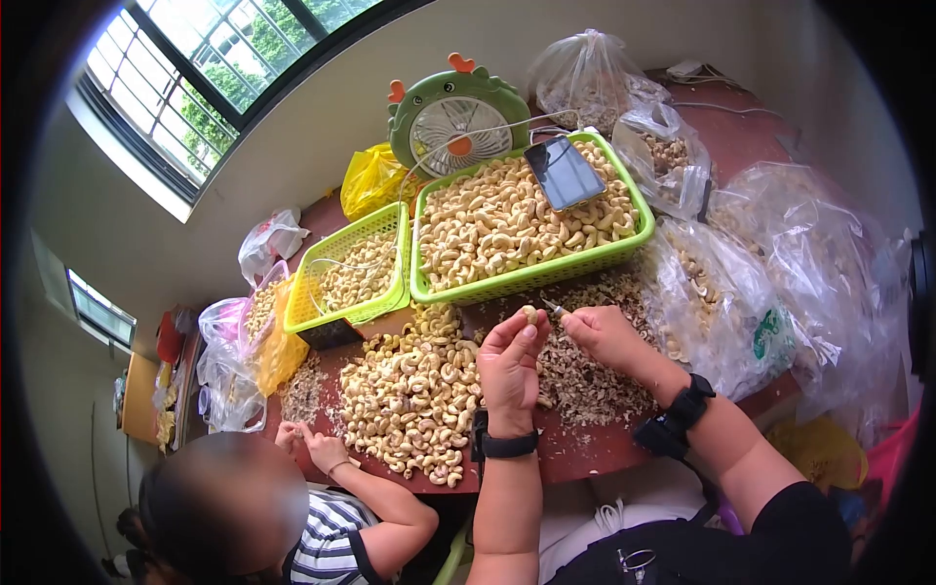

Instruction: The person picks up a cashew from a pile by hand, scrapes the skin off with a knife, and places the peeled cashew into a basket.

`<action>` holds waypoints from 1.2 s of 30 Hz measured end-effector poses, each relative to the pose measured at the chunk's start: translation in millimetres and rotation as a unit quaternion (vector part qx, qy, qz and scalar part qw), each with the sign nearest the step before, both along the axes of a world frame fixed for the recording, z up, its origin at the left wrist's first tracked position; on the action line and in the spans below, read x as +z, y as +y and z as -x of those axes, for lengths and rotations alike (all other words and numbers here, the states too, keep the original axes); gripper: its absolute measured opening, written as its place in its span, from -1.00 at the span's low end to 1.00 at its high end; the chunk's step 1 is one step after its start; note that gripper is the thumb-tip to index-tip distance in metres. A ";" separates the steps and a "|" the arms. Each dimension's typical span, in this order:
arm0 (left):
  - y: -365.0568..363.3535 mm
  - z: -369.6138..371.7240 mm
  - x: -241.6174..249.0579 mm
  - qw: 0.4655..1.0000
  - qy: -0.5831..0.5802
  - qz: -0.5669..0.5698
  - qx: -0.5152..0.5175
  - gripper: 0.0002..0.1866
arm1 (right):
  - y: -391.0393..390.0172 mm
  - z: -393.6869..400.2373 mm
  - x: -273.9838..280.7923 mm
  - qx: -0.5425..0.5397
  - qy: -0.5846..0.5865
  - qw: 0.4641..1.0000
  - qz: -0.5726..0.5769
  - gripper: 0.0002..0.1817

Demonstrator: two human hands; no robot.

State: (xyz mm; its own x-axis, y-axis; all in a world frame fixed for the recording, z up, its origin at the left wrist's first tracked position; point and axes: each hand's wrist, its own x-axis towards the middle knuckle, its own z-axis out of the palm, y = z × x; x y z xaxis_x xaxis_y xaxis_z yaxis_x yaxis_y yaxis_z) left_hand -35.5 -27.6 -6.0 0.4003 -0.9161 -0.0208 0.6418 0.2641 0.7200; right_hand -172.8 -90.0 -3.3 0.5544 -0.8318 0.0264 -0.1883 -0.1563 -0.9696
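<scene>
My left hand [509, 363] pinches a single cashew nut [529, 314] between thumb and fingers, raised over the table. My right hand [603, 333] grips a small metal blade [553, 307] whose tip points at that nut. Both wrists wear black bands. Below the hands lies a heap of unpeeled cashews [414, 395] to the left and a pile of brown skins [585, 380] to the right.
A large green basket [546, 275] of peeled cashews carries a phone [564, 173]. A smaller basket [343, 312] stands left of it, a green fan [453, 112] behind. Plastic bags of nuts [741, 292] crowd the right. Another person's hands [314, 444] work at the lower left.
</scene>
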 end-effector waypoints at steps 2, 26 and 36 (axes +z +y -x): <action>0.8 -0.2 1.0 1.000 0.001 -0.001 -0.007 -0.79 | 2.4 -0.3 2.9 0.002 0.004 1.000 0.005 -0.57; 21.9 -74.0 111.8 0.612 -0.542 -0.008 0.576 -0.75 | 7.8 3.7 8.8 -0.021 -0.005 0.996 0.085 -0.57; 15.8 7.2 31.2 0.915 -0.388 -0.084 0.070 -0.78 | 4.6 3.5 10.7 -0.053 0.021 0.992 0.109 -0.56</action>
State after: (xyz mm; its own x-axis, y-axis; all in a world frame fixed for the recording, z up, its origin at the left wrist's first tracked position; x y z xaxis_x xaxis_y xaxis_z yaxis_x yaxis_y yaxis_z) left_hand -42.7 -11.8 25.2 0.4676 -0.8647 0.1835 -0.1127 0.1475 0.9826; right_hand -176.3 -85.3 7.3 0.4678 -0.8627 0.1919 -0.2543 -0.3393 -0.9057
